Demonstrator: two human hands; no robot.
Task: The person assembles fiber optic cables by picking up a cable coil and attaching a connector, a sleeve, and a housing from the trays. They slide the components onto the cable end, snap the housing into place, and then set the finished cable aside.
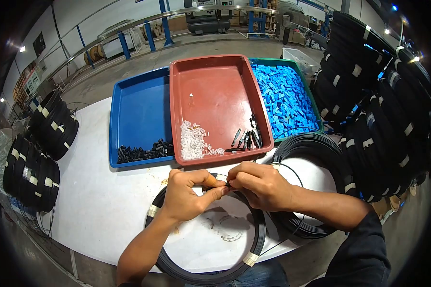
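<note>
Coil of black cable [260,225] lies at the table's [91,191] near edge. Over its far side, my left hand [189,193] and my right hand [263,185] each pinch at a small black piece [228,184]. It sits between their fingertips, right of the left, left of the right, neither clearly nearer; my fingers hide most of it, so I cannot tell its long axis.

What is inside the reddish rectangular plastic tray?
The reddish rectangular plastic tray holds small whitish pieces heaped at left, slender black pieces at right, and one white piece farther back. What lies beneath the heap is covered and cannot be seen.
</note>
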